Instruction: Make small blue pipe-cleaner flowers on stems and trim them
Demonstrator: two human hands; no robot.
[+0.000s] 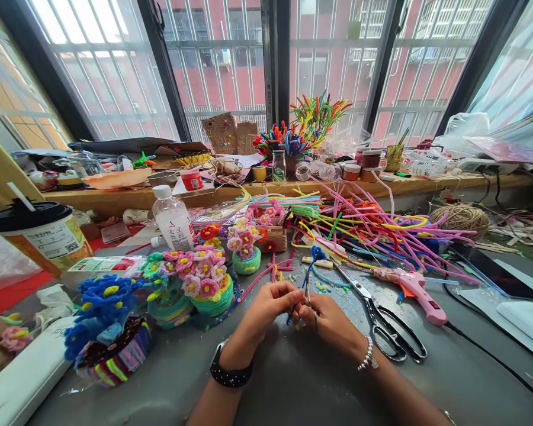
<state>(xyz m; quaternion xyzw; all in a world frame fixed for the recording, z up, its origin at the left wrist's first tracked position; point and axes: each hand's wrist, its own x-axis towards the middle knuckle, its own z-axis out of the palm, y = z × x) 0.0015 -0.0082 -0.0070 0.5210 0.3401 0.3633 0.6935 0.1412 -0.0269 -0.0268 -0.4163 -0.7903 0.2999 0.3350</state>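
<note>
Above the front of the grey table, my left hand (269, 307) and my right hand (335, 322) meet, both closed. Pinched in my left fingers is a dark blue pipe cleaner (306, 277), with a small curled blue head (318, 253) at its upper end. Thin pointed metal blades, apparently small scissors (308, 291), stand up from my right fingers beside the blue stem. Their handles are mostly hidden by the fingers. Large black-handled scissors (373, 310) lie spread a little to the right of my right hand. Behind my left hand lies a pink pipe-cleaner piece (273, 269).
Pipe-cleaner flower pots (211, 299) and a blue flower pot (115, 349) stand left, near a plastic bottle (173, 222) and a lidded cup (39, 236). At right lie a pink glue gun (420, 293) with its cord and a phone (497, 272). Loose pipe cleaners (382, 222) heap behind.
</note>
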